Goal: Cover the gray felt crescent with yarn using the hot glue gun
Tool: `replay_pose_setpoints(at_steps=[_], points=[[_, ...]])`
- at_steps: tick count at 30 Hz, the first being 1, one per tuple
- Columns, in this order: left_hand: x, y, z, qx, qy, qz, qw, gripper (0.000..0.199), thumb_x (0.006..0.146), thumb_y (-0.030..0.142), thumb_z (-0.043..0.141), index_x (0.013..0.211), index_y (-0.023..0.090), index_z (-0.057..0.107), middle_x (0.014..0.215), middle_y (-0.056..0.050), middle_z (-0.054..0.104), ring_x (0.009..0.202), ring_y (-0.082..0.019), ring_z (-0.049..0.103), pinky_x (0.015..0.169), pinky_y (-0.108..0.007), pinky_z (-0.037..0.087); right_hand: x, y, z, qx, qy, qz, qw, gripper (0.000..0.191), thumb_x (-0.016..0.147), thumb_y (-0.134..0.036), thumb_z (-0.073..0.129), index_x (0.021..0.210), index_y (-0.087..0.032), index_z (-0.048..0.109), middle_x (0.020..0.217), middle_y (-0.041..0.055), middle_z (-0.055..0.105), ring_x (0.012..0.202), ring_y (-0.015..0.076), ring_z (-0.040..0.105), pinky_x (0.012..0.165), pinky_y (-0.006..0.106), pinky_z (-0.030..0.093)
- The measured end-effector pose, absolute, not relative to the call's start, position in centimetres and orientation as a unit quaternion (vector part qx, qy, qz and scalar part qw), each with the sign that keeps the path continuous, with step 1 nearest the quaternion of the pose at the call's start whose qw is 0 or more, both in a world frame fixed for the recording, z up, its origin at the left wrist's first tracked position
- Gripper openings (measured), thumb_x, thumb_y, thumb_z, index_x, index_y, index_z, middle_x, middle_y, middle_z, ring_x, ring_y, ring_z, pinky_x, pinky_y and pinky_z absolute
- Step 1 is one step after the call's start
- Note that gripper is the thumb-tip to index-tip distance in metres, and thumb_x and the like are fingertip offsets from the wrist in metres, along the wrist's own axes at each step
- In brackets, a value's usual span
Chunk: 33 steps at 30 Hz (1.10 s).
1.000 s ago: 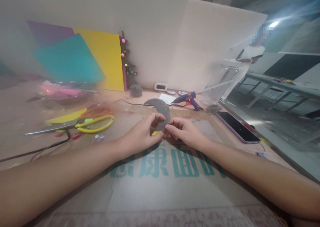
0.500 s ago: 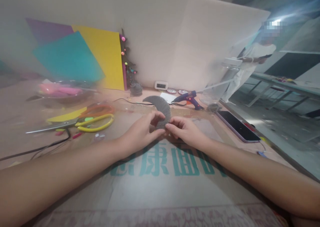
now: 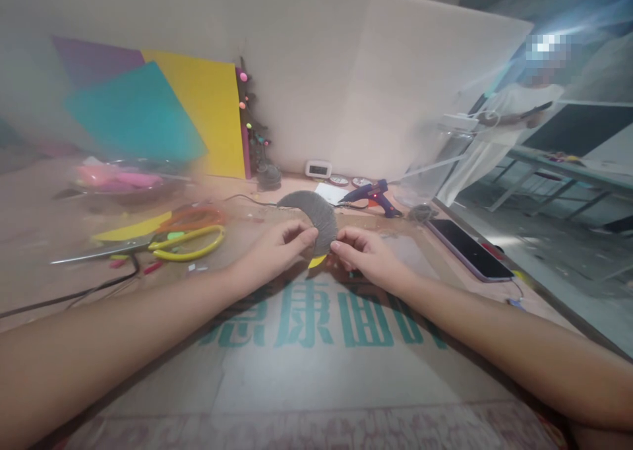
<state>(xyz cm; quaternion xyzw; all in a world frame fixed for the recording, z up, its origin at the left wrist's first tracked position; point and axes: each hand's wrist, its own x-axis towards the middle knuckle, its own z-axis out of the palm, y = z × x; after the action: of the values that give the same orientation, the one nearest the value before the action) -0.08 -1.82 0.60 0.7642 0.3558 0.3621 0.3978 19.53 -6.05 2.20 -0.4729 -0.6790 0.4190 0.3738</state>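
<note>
A crescent point(image 3: 324, 220) wound closely with grey cord stands tilted between my hands, above the table. Its lower tip shows bare yellow card point(image 3: 317, 261). My left hand point(image 3: 291, 242) pinches the crescent at its inner curve, thumb on the near face and fingers partly hidden behind. At the outer edge near the lower end, my right hand point(image 3: 357, 247) is closed, with thumb and forefinger against the crescent. Whether a strand of cord also runs between those fingers is too small to make out.
Yellow-handled scissors point(image 3: 188, 244) and a yellow card scrap point(image 3: 132, 227) lie left. Behind are a blue glue gun point(image 3: 372, 196), a small white clock point(image 3: 318, 169) and a decorated twig stand point(image 3: 270, 176). A phone point(image 3: 469, 251) lies right. A person point(image 3: 514, 117) stands beyond the table.
The crescent has turned in my hands, showing more of its wound face and the yellow lower tip. My left thumb has moved up onto it. The person behind has shifted right.
</note>
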Motion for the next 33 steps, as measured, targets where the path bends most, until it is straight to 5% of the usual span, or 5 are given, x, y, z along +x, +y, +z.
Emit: replay_pose_setpoints(at_steps=[5,17,33], points=[[0.0,-2.0,1.0,0.751,0.401,0.355,0.386,0.031,0.082,0.05,0.057,0.074,0.02,0.057,0.068,0.001,0.058,0.064,-0.015,0.054,0.057,-0.027,0.041,19.7,-6.1,2.0,-0.472,-0.689,0.41,0.367,0.027,0.085,-0.045,0.058,0.08,-0.018,0.06,0.06,-0.0038,0.057,0.05,0.0082,0.046,0.049,0.022,0.037],[-0.1,-2.2,1.2,0.746,0.437,0.359,0.352,0.032,0.083,0.05,0.056,0.074,0.019,0.059,0.07,-0.001,0.064,0.065,-0.017,0.058,0.06,-0.03,0.043,19.7,-5.7,1.6,-0.487,-0.746,0.318,0.326,0.019,0.084,-0.034,0.062,0.082,-0.018,0.07,0.078,0.0015,0.066,0.069,0.0135,0.054,0.065,0.027,0.042],[-0.1,-2.4,2.2,0.806,0.436,0.292,0.274,0.038,0.084,0.045,0.05,0.059,0.018,0.059,0.054,0.001,0.053,0.053,-0.014,0.048,0.053,-0.027,0.03,19.9,-5.7,1.6,-0.475,-0.69,0.414,0.356,0.019,0.08,-0.035,0.063,0.077,-0.016,0.064,0.065,-0.0028,0.057,0.057,0.0092,0.047,0.055,0.024,0.036]])
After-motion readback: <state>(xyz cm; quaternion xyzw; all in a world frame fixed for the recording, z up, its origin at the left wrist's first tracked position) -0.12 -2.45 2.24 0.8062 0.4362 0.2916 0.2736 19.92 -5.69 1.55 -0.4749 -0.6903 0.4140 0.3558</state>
